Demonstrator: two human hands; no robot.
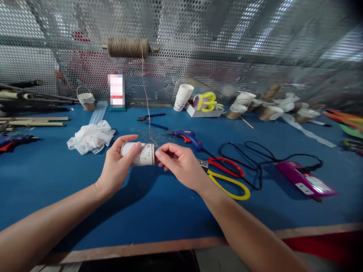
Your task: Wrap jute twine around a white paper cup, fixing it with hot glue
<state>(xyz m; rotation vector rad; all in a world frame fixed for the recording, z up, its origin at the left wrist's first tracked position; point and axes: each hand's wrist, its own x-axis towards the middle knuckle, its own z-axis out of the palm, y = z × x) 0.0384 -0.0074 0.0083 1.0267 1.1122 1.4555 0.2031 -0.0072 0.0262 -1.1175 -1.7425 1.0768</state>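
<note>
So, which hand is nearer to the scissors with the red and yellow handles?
Right. The right hand is just left of the scissors, partly hiding them; the left hand is farther left, holding a white cup.

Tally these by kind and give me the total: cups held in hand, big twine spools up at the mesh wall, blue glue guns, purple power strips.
Cups in hand: 1, the white cup in the left hand
Twine spool: 1
Glue guns: 2, mid-table and far left
Power strip: 1
Total: 5
</note>
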